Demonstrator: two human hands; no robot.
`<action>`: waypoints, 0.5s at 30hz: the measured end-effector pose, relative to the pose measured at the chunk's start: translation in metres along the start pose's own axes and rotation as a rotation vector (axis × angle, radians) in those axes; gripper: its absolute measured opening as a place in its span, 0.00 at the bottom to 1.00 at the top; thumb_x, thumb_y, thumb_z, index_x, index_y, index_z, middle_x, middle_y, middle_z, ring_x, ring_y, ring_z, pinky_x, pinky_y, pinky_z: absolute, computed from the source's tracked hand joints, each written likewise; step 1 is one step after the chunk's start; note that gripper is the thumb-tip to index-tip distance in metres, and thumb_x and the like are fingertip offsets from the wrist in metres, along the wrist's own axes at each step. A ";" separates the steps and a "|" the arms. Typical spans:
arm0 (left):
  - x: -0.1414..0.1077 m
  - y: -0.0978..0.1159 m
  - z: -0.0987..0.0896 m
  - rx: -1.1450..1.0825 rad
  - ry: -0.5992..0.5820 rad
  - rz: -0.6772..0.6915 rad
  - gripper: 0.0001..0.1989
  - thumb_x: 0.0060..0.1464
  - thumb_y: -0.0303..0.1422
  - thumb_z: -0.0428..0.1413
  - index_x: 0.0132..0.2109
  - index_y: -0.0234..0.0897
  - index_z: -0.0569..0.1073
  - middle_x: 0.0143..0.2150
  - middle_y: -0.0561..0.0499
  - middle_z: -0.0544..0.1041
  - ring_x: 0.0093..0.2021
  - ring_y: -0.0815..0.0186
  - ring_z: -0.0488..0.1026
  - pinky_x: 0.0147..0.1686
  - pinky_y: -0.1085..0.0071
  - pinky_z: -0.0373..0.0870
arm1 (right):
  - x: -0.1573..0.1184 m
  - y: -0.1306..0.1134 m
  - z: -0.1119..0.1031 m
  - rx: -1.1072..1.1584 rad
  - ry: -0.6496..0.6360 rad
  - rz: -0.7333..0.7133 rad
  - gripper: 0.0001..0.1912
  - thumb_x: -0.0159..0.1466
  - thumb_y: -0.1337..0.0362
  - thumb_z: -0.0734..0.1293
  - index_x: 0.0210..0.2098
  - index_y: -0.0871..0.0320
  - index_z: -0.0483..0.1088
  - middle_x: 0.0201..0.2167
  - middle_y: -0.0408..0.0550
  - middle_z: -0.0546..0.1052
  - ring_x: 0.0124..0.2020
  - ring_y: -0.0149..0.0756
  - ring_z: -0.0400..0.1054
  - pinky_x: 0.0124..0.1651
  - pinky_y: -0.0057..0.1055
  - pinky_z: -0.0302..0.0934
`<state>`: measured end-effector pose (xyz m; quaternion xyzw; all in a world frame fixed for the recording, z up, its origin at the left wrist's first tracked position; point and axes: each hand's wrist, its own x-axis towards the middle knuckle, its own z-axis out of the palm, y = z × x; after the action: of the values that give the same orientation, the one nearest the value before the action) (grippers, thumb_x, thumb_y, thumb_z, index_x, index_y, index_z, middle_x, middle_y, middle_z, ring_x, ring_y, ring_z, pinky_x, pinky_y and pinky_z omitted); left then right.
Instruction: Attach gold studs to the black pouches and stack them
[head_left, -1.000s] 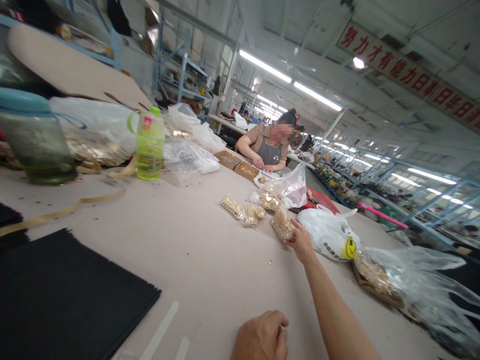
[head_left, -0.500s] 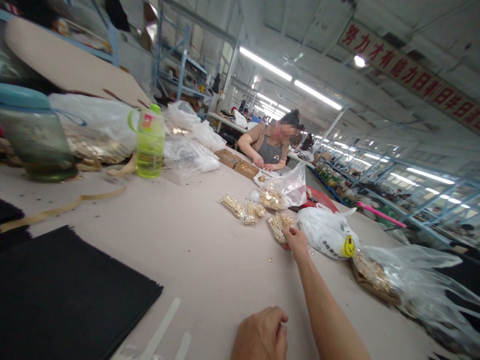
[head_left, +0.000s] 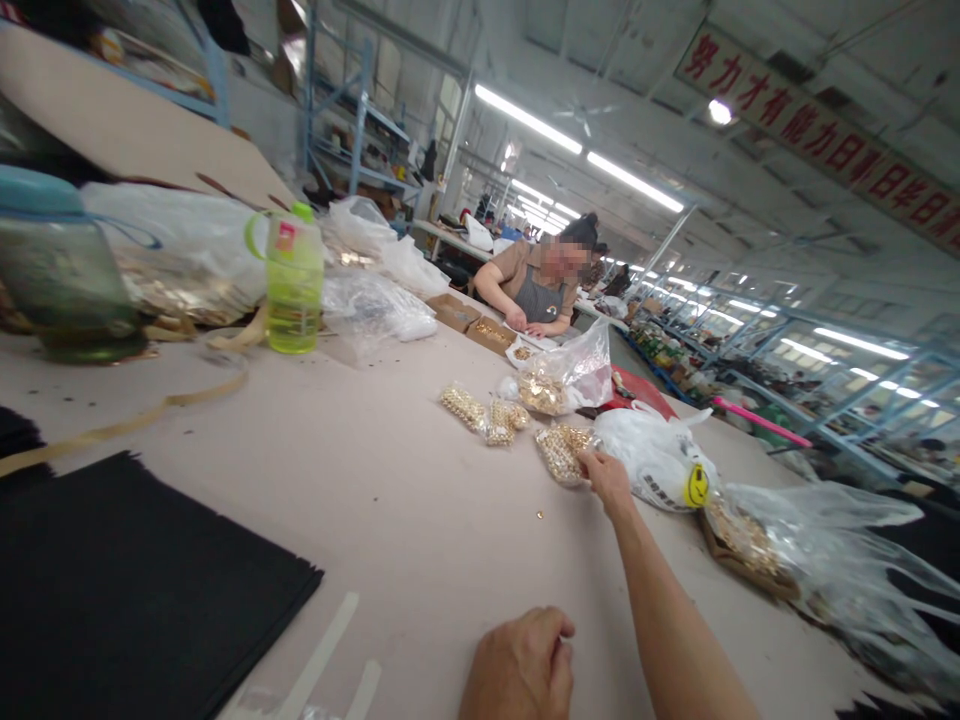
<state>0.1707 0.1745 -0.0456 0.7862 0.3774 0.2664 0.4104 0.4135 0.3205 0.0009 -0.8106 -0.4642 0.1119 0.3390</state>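
Observation:
A clear plastic bag of gold beads (head_left: 559, 452) lies on the table. At its right edge my right hand (head_left: 607, 480) is closed, fingertips against the plastic; what is under the fingers is partly hidden. My left hand (head_left: 521, 660) rests near the front of the table, thumb and fingers curled together, and anything inside them is hidden. Just left of the bag are two smaller packs of gold beads (head_left: 463, 408). A single small gold piece (head_left: 539, 515) sits on the bare tabletop between my hands.
Black fabric sheets (head_left: 150, 580) are stacked at left. Beyond them stand a yellow-green bottle (head_left: 294, 290) and a dark jar (head_left: 71, 290). White (head_left: 645, 450) and clear plastic bags (head_left: 817, 540) line the right side. Across the table, a person (head_left: 536, 285) works beside cardboard boxes (head_left: 487, 335).
My right hand has shifted slightly right, uncovering more of the bead bag. The left hand stays almost still, and the view has moved a little.

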 end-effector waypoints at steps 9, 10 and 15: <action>-0.004 0.008 -0.004 -0.026 0.016 -0.035 0.14 0.55 0.28 0.49 0.44 0.42 0.76 0.40 0.52 0.81 0.38 0.63 0.77 0.41 0.69 0.68 | -0.056 0.002 -0.012 0.218 -0.185 -0.083 0.25 0.56 0.50 0.63 0.43 0.63 0.75 0.31 0.50 0.78 0.25 0.34 0.71 0.23 0.27 0.60; -0.004 0.009 -0.004 -0.031 0.017 -0.037 0.14 0.56 0.28 0.49 0.44 0.42 0.76 0.40 0.52 0.81 0.38 0.64 0.77 0.40 0.70 0.68 | -0.064 0.002 -0.009 0.200 -0.205 -0.113 0.24 0.56 0.49 0.64 0.42 0.62 0.75 0.29 0.48 0.77 0.24 0.34 0.70 0.24 0.27 0.59; -0.005 0.011 -0.007 -0.043 0.040 -0.051 0.13 0.56 0.28 0.49 0.43 0.43 0.77 0.39 0.53 0.81 0.37 0.65 0.77 0.38 0.71 0.66 | -0.089 -0.004 0.010 0.032 -0.263 -0.269 0.14 0.58 0.56 0.65 0.37 0.58 0.77 0.29 0.46 0.78 0.31 0.37 0.71 0.37 0.31 0.62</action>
<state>0.1669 0.1689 -0.0333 0.7618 0.3998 0.2795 0.4262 0.3572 0.2524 -0.0158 -0.7141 -0.6068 0.1778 0.3002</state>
